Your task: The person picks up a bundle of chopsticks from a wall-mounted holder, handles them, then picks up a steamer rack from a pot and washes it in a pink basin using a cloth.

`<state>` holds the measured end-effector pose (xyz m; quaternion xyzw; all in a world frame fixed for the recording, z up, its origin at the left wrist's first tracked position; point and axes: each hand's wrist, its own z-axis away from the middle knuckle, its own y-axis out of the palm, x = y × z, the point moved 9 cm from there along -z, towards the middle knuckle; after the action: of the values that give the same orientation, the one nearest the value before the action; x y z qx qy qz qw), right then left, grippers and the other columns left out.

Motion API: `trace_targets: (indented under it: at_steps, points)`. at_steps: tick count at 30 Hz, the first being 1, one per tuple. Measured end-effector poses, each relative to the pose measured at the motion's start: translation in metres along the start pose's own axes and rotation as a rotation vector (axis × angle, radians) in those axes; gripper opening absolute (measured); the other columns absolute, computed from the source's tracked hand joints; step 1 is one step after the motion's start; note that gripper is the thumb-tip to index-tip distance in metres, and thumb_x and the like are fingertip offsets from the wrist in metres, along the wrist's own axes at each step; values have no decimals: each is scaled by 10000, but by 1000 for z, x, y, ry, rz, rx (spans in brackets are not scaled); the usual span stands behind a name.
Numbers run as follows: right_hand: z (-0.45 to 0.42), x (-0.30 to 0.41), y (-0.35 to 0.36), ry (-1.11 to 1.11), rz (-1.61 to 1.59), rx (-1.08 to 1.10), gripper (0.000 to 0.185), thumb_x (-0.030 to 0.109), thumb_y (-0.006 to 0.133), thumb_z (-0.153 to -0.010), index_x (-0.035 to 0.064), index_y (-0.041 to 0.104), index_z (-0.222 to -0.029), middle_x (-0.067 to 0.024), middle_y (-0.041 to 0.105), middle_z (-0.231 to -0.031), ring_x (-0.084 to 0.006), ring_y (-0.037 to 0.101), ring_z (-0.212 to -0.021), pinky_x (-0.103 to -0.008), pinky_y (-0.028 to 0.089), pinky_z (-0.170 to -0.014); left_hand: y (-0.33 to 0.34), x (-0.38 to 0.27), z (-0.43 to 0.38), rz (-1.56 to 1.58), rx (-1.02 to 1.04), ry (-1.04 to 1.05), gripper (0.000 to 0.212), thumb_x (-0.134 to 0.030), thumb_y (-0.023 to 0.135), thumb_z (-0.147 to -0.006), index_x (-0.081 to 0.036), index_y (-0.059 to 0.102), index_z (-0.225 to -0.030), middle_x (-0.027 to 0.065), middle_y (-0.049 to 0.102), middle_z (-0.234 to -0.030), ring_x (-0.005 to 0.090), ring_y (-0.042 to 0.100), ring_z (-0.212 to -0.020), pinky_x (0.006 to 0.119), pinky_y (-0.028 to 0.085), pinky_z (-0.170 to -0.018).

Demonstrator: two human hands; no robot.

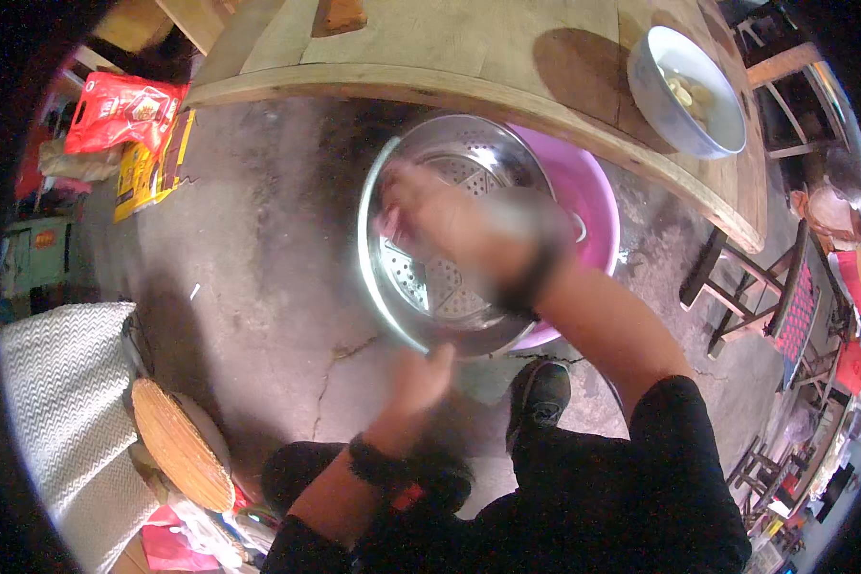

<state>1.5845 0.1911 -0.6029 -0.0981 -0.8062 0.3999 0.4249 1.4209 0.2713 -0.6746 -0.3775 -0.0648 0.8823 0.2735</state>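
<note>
A stainless steel steamer basket with a perforated bottom is tilted in front of me, over part of a pink plastic basin. My left hand grips the basket's near rim, thumb over the edge and fingers hidden behind the wall. Reaching into the basket, my right hand is blurred by motion near the far left inner wall. Whether its fingers hold anything cannot be made out. Both wrists wear dark bands.
A wooden table spans the far side, bearing a white bowl with pale pieces inside. A wooden stool stands right. At left are a red plastic package, a white woven cover and a round woven straw item.
</note>
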Motion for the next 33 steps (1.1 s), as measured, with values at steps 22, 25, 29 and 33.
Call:
trace_targets:
  at_steps: [22,25,29,33]
  points:
    - [67,27,-9,156,-54,-43,221,160,467,-786,-31,497,-892,-240,535,-808,-344,541,-833,-406,434,-750,-7,-4,11,150,-3,-38,312,-187,516,-794,64,543,-976,106,592,-915,186,528,-856,318,410,-771]
    - [51,0,7,159,-23,-39,247,202,477,-802,-23,495,-903,-215,541,-866,-350,539,-823,-420,440,-718,-1,7,9,164,-6,86,313,-187,509,-796,68,538,-974,98,592,-905,187,531,-846,318,413,-763]
    - [76,-43,6,348,158,58,238,181,536,-766,-6,484,-905,-187,531,-887,-352,532,-841,-433,440,-727,-18,-10,15,302,-123,181,270,-153,499,-796,71,536,-941,98,595,-889,187,538,-835,321,419,-742]
    - [96,35,39,98,-13,112,462,118,607,-695,7,423,-1104,-203,417,-1096,-350,490,-968,-380,467,-756,-12,-16,6,271,-98,221,274,-143,504,-794,60,530,-976,107,589,-916,191,534,-859,334,417,-760]
